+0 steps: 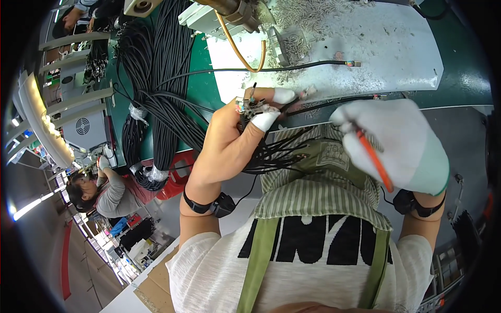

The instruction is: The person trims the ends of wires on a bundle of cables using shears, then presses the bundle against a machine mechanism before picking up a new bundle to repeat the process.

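My left hand (pixel 224 138), bare but for white finger covers on thumb and forefinger, is closed around several black cables. Their stripped ends with small metal connectors (pixel 249 106) stick up from the fist. Between the covered fingertips is the blurred end of a black cable. A white glove covers my right hand (pixel 402 146), whose fingers are curled around a red-handled hand tool (pixel 374 160); its working end is blurred, so its kind is unclear. Just left of the glove, a black cable (pixel 334 103) with exposed coloured wires at its tip lies along the table edge.
Thick bundles of black cable (pixel 172 68) cover the left of the green table (pixel 198 57). Metal scraps (pixel 302 26) litter a white sheet (pixel 417 62) under a machine head (pixel 235 13). One cable with a connector (pixel 353 63) crosses that sheet. Another person (pixel 112 190) sits at the left.
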`<action>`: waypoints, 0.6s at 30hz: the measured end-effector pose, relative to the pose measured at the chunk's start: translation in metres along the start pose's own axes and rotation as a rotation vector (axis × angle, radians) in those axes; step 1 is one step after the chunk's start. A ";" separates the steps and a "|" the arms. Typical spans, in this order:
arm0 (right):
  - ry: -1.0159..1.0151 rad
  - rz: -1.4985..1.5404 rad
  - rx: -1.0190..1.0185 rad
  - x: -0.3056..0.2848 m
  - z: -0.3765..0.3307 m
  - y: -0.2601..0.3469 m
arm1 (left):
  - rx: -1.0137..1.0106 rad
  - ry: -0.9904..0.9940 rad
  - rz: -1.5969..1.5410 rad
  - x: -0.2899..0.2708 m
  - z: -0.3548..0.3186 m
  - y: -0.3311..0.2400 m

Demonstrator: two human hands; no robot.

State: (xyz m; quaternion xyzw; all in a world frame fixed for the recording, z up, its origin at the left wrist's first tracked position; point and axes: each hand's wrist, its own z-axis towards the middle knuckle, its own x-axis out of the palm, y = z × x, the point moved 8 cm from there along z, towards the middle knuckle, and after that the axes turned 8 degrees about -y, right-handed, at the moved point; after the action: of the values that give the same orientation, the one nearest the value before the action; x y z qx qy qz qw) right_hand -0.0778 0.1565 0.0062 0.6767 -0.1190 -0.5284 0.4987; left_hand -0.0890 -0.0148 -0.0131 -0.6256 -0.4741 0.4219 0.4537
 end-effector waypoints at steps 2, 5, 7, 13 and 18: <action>-0.229 -0.057 0.161 -0.020 0.000 -0.003 | 0.339 -0.014 0.263 -0.002 0.001 -0.013; -0.283 -0.030 0.204 -0.020 0.011 0.006 | 0.409 0.029 0.383 0.007 -0.008 -0.018; -0.167 0.083 0.120 -0.008 0.022 0.018 | 0.219 0.123 0.367 0.015 -0.014 -0.009; -0.341 0.176 -0.143 0.007 0.025 0.015 | 0.055 0.134 0.115 0.010 -0.013 0.005; -0.213 0.406 0.155 0.018 0.026 -0.005 | 0.147 -0.048 0.079 -0.003 -0.016 0.004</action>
State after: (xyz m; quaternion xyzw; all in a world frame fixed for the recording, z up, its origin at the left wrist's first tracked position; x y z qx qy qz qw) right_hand -0.0939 0.1320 -0.0075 0.6155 -0.3446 -0.4751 0.5260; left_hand -0.0735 -0.0213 -0.0133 -0.5987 -0.4274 0.4880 0.4698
